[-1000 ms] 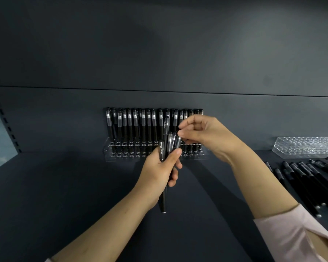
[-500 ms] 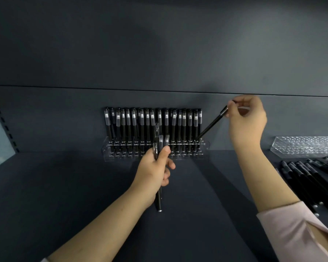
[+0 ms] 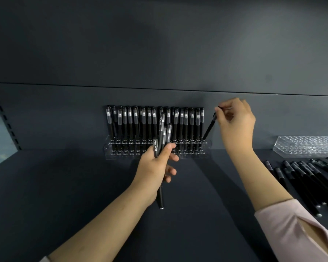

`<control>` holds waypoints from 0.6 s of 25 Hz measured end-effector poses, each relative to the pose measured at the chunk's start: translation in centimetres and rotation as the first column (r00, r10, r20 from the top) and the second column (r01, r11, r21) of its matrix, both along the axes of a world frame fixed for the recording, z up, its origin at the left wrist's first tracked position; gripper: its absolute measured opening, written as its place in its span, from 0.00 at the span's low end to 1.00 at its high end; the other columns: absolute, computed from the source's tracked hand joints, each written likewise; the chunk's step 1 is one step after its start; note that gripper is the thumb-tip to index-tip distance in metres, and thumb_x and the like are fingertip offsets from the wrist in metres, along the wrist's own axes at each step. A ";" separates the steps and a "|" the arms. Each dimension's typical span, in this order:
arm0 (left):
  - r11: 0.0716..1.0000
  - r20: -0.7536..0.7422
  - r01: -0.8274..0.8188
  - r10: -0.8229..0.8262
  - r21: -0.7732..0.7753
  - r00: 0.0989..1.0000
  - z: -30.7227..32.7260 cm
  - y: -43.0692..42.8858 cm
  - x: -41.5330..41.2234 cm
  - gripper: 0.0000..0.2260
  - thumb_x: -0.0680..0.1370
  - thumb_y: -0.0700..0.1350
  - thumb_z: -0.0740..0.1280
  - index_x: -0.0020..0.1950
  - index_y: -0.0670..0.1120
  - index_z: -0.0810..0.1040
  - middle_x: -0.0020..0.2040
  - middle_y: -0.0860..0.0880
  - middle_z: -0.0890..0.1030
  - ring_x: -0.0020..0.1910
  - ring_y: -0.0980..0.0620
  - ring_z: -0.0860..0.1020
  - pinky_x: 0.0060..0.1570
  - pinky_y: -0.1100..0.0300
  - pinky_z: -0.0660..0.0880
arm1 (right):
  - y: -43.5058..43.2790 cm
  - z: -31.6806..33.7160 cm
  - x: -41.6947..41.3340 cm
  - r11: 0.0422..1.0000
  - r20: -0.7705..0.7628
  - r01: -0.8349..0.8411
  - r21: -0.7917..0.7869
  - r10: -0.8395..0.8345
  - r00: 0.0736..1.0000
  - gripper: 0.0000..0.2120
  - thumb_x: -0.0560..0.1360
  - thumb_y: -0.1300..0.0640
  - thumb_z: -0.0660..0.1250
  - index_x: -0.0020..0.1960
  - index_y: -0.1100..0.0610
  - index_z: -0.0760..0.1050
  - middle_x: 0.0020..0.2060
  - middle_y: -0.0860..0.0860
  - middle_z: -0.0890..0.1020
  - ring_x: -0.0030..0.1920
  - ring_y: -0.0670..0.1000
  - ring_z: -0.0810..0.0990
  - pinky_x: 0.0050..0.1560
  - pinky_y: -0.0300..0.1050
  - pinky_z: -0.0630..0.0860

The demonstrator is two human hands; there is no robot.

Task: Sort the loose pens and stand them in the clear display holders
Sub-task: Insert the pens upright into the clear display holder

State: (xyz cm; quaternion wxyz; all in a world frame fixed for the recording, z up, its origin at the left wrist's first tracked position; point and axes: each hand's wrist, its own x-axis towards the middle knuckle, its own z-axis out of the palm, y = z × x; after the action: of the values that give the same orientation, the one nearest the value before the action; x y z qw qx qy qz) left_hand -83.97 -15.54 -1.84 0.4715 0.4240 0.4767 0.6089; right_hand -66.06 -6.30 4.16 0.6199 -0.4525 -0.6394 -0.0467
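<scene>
Pinching a black pen (image 3: 209, 129) by its top between thumb and fingertips, a person's right hand (image 3: 235, 125) holds it tilted. Its lower end meets the right end of a clear holder (image 3: 206, 146), just beside the last upright pen in the row (image 3: 136, 123). The left hand (image 3: 155, 167), in front of the holder's middle, grips a bunch (image 3: 162, 133) of several more pens, caps up, thumb pressed across them. One barrel sticks out below the palm. The holder stands at the back of a dark shelf (image 3: 64, 186) against the rear panel (image 3: 64, 114), most of its visible slots filled. Further right sits a second holder (image 3: 307, 146), with loose pens (image 3: 307, 178) lying side by side on the shelf in front of it. A pale pink sleeve (image 3: 292, 224) covers the right upper arm.
</scene>
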 end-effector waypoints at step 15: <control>0.999 -0.025 -0.009 0.009 0.035 1.000 0.3 -0.2 -0.7 0.08 0.80 0.51 0.64 0.54 0.48 0.79 0.32 0.55 0.80 0.25 0.57 0.73 0.22 0.64 0.67 | -0.5 -1.1 -1.8 0.967 0.144 -0.153 -0.203 0.184 0.972 0.14 0.77 0.59 0.67 0.62 0.55 0.78 0.44 0.51 0.78 0.40 0.47 0.77 0.46 0.33 0.73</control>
State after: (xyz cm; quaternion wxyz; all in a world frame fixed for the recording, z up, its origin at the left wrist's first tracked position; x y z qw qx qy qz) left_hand -84.62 -15.79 -1.51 0.4551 0.4378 0.4737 0.6139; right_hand -67.87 -6.85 3.09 0.5215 -0.4483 -0.7253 0.0313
